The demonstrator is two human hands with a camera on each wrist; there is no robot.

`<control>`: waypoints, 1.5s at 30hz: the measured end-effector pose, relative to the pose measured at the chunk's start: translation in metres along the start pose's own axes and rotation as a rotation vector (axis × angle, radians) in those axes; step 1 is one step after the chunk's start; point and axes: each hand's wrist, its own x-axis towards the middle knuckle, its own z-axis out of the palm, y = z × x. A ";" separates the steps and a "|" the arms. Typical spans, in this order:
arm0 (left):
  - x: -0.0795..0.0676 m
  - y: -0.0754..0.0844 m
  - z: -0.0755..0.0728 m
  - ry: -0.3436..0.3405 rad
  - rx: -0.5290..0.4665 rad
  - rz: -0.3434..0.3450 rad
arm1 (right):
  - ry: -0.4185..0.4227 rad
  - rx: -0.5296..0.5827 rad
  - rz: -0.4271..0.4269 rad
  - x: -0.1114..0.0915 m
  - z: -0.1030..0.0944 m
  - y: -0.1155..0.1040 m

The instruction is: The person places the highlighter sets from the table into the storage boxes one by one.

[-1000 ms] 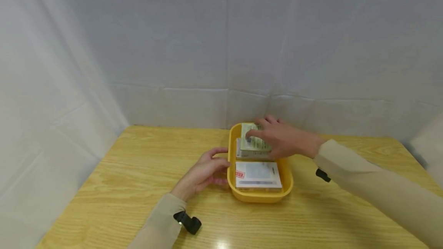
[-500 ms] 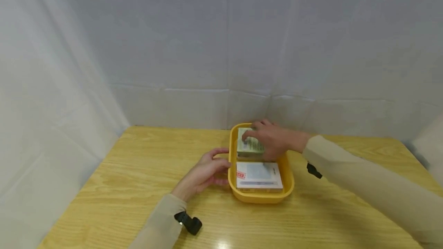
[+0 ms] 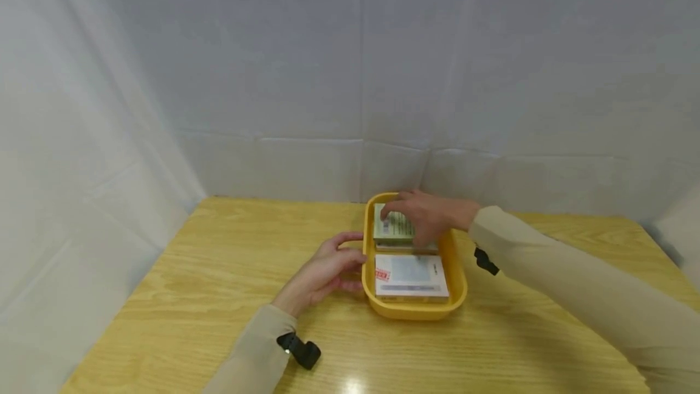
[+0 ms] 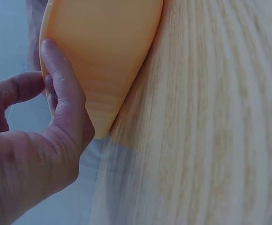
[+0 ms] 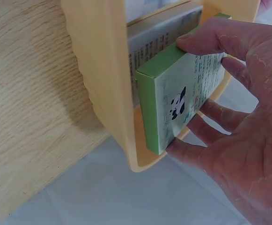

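Note:
In the head view, a yellow plastic basket [image 3: 458, 287] stands on the wooden table. My right hand [image 3: 429, 214] reaches into its far half and grips a flat green box [image 3: 398, 231]. The right wrist view shows a panda picture on that green box [image 5: 189, 93], which tilts inside the basket with thumb on one edge and fingertips on the opposite one. Beside it lies a whitish printed box [image 5: 150, 44]. A white box with a red stamp [image 3: 410, 275] fills the near half. My left hand [image 3: 325, 269] rests its fingers against the basket's left side, at the rim [image 4: 43, 28].
The wooden table [image 3: 240, 248] reaches back to a pale hanging sheet [image 3: 306, 90], close behind the basket. More sheet hangs at the left. Black straps [image 3: 298, 350] sit around both wrists over beige sleeves.
My right hand has moved left and lower with the green box, which now covers most of the whitish box in the basket's far half. The left hand stays at the basket's side.

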 end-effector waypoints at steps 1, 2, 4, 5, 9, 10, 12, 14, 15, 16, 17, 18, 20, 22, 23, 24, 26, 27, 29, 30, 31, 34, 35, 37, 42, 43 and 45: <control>0.000 0.000 0.000 0.000 0.001 0.000 | -0.008 0.002 0.002 0.001 0.001 0.000; 0.000 0.000 0.000 0.000 0.000 -0.001 | -0.014 0.001 -0.001 0.001 0.002 0.001; 0.000 0.001 0.000 0.003 -0.002 -0.006 | -0.025 -0.002 -0.005 0.003 0.004 0.001; 0.000 0.001 0.001 0.004 -0.004 -0.008 | -0.025 -0.007 -0.011 0.003 0.004 0.002; -0.001 0.003 0.002 0.014 -0.004 -0.018 | -0.020 -0.026 -0.029 0.004 0.007 0.004; -0.001 0.003 0.002 0.014 -0.004 -0.019 | -0.021 -0.025 -0.028 0.004 0.008 0.004; -0.001 0.003 0.002 0.013 -0.003 -0.019 | -0.024 -0.022 -0.025 0.005 0.009 0.006; -0.001 0.003 0.001 0.013 -0.004 -0.017 | -0.026 -0.017 -0.020 0.006 0.011 0.007; -0.001 0.003 0.001 0.011 -0.005 -0.016 | -0.027 -0.013 -0.016 0.006 0.011 0.007; -0.001 0.003 0.002 0.012 -0.006 -0.016 | -0.027 -0.013 -0.014 0.006 0.012 0.007; -0.001 0.002 0.002 0.013 -0.007 -0.016 | -0.023 -0.015 -0.018 0.006 0.013 0.007; -0.001 0.002 0.002 0.013 -0.008 -0.016 | -0.018 -0.021 -0.023 0.006 0.014 0.008; -0.001 0.001 0.002 0.013 -0.006 -0.017 | -0.013 -0.025 -0.031 0.006 0.016 0.008; -0.001 0.001 0.002 0.012 -0.005 -0.018 | -0.010 -0.023 -0.034 0.006 0.018 0.009; -0.001 0.001 0.002 0.010 -0.005 -0.018 | -0.010 -0.017 -0.035 0.007 0.019 0.009; -0.001 0.000 0.002 0.009 -0.005 -0.019 | -0.011 -0.010 -0.033 0.007 0.019 0.009; -0.001 0.000 0.002 0.008 -0.007 -0.019 | -0.012 0.006 -0.032 0.008 0.021 0.010; -0.001 0.001 0.002 0.007 -0.007 -0.018 | -0.011 0.015 -0.033 0.008 0.021 0.010; -0.001 0.001 0.002 0.005 -0.008 -0.016 | -0.010 0.024 -0.036 0.008 0.021 0.009; -0.001 0.001 0.001 0.003 -0.009 -0.016 | -0.009 0.025 -0.036 0.008 0.021 0.009; -0.001 0.001 0.001 0.002 -0.009 -0.016 | -0.009 0.029 -0.038 0.008 0.021 0.009; -0.001 0.000 0.001 0.000 -0.009 -0.016 | -0.009 0.030 -0.039 0.009 0.023 0.009; -0.001 0.000 0.001 -0.001 -0.009 -0.017 | -0.011 0.032 -0.034 0.008 0.023 0.009; -0.001 0.000 0.001 0.000 -0.007 -0.018 | -0.014 0.038 -0.024 0.008 0.024 0.008; -0.001 0.000 0.000 0.002 0.001 -0.018 | -0.015 0.046 0.001 0.008 0.025 0.006; -0.001 0.001 0.000 0.001 0.001 -0.018 | -0.015 0.048 0.006 0.008 0.024 0.006; -0.001 0.001 0.000 0.001 0.000 -0.016 | -0.013 0.047 0.010 0.008 0.024 0.006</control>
